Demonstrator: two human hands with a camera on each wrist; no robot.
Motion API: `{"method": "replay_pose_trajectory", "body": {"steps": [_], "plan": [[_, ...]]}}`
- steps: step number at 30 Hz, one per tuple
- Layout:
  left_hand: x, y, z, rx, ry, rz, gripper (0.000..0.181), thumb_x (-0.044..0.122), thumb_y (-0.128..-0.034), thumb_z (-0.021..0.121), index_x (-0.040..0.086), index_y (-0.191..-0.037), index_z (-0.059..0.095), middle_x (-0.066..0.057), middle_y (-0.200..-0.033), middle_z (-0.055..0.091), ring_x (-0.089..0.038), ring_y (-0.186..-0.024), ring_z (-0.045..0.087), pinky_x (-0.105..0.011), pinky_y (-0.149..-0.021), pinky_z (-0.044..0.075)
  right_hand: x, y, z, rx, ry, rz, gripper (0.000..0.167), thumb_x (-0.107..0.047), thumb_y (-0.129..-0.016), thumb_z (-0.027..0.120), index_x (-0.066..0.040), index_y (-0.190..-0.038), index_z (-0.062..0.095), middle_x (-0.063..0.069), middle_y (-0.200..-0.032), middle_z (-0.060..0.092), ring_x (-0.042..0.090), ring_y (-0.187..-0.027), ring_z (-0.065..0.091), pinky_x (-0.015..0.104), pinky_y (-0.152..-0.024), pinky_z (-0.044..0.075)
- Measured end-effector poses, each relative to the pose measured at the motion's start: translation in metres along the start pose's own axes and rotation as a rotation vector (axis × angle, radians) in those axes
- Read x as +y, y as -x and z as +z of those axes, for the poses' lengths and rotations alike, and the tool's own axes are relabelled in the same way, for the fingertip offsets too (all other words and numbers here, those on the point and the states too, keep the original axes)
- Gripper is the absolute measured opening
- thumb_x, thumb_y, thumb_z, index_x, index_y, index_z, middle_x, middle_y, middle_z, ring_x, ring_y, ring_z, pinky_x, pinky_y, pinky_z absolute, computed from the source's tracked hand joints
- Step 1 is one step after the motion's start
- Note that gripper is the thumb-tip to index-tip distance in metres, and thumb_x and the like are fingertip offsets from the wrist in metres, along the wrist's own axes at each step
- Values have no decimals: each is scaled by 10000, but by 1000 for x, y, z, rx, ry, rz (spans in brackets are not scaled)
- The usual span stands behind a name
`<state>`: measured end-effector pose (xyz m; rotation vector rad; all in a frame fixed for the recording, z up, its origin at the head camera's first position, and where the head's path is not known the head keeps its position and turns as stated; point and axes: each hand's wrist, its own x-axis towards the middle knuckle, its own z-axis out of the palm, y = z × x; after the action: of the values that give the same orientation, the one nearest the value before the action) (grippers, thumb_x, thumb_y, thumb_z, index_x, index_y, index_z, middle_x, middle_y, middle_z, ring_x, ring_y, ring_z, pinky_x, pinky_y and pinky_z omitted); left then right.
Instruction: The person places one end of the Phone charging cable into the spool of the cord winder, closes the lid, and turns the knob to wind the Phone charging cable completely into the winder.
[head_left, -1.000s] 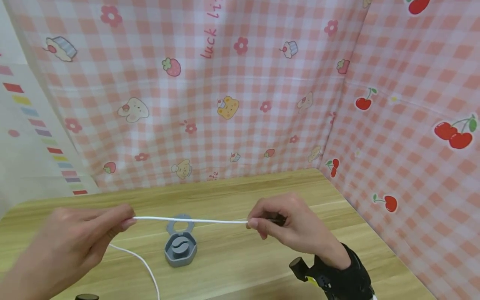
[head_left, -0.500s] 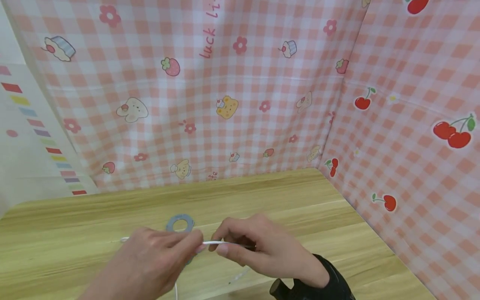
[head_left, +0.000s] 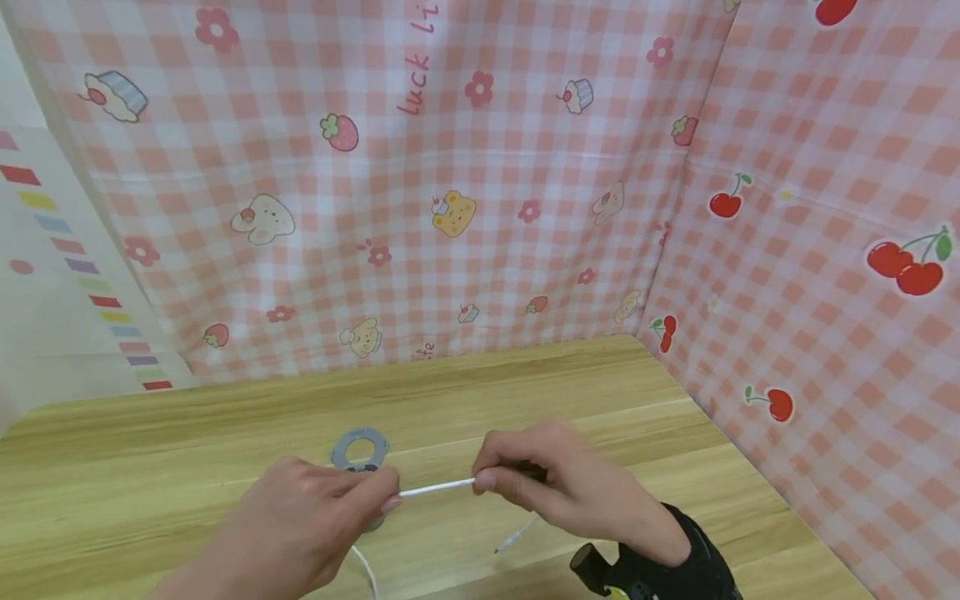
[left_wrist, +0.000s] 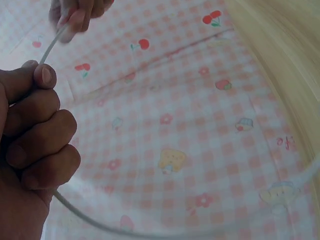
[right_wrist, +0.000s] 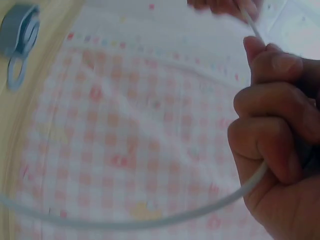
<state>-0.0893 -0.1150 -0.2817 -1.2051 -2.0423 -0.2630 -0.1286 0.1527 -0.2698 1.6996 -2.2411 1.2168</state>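
Observation:
A white cable runs in a short straight stretch between my two hands above the table. My left hand pinches it between thumb and forefinger, the other fingers curled in, as the left wrist view shows. My right hand pinches it farther right; in the right wrist view a loop of cable hangs from beneath its curled fingers. One thin cable end with a small dark tip dangles below my right hand. Behind my left hand lies a grey case with a ring-shaped lid; its body is mostly hidden.
The wooden table ends at pink checked cloth at the back and right. White cloth with coloured blocks hangs at the left. A black camera strap surrounds my right wrist.
My hands came close together from wide apart, my left hand moving right over the grey case. Since then my right hand has drawn back to the right, lengthening the stretch of cable between them.

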Motion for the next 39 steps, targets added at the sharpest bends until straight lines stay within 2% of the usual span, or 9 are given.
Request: {"method": "replay_pose_trajectory", "body": {"steps": [7, 10, 13, 17, 23, 28, 31, 35, 39], "plan": [[-18, 23, -12, 35, -39, -19, 361, 326, -1062, 254, 159, -853, 496, 199, -594, 358, 55, -536, 209, -68, -468, 181, 23, 36, -37, 4, -27, 90, 237, 61, -923, 546, -168, -896, 601, -13, -577, 451, -12, -503, 390, 92, -422, 322], [-22, 28, -16, 31, -45, -28, 351, 337, -1060, 274, 167, -857, 505, 201, -585, 341, 62, -536, 207, -64, -468, 166, 30, 47, -47, -40, -67, 87, 265, 102, -923, 512, -151, -927, 589, -3, -598, 464, 26, -510, 418, 105, -429, 347], [-22, 27, -17, 46, -56, -23, 349, 332, -1060, 288, 157, -859, 513, 188, -562, 318, 51, -500, 222, -67, -451, 157, 34, 49, -49, -103, -119, 88, 261, 101, -939, 483, -138, -967, 584, 5, -625, 465, 22, -536, 419, 121, -437, 359], [-17, 22, -12, 71, -87, -19, 363, 318, -1063, 281, 138, -833, 496, 164, -533, 285, 32, -475, 208, -76, -441, 139, 33, 45, -39, -175, -117, 107, 222, 25, -966, 491, -164, -997, 603, -15, -664, 486, -46, -580, 387, 114, -466, 359], [-1, 13, 5, 32, -20, -17, 370, 304, -1065, 257, 162, -804, 477, 169, -531, 230, 65, -510, 136, -73, -457, 74, 21, 24, -11, -255, -98, 80, 139, -78, -988, 507, -176, -988, 606, -32, -725, 564, -90, -574, 341, 96, -468, 355], [15, 2, 23, 3, 4, -6, 373, 275, -1068, 232, 186, -789, 463, 168, -541, 228, 68, -536, 90, -79, -466, 43, 6, 4, 12, -215, -11, 61, 116, -161, -1007, 491, -217, -996, 593, -72, -621, 452, -101, -522, 278, 100, -462, 302], [20, -2, 29, 21, 14, -18, 369, 262, -1067, 240, 179, -769, 439, 151, -531, 207, 50, -560, 44, -85, -501, 16, 0, -5, 20, -168, 7, 23, 129, -142, -1013, 470, -208, -1013, 581, -67, -589, 394, -93, -516, 254, 106, -482, 294], [19, -2, 32, 65, 49, -23, 364, 260, -1064, 286, 165, -740, 422, 129, -521, 210, 44, -560, 45, -72, -509, 17, -1, -7, 20, -124, 22, -11, 143, -105, -1007, 466, -177, -1004, 590, -59, -601, 398, -104, -544, 267, 92, -499, 318], [10, 1, 27, 73, 15, -21, 367, 280, -1064, 283, 157, -757, 441, 137, -531, 240, 45, -526, 114, -64, -482, 65, 3, -1, 7, -106, 44, -2, 149, -89, -997, 483, -177, -958, 596, -63, -617, 437, -112, -559, 304, 82, -494, 340]]}}
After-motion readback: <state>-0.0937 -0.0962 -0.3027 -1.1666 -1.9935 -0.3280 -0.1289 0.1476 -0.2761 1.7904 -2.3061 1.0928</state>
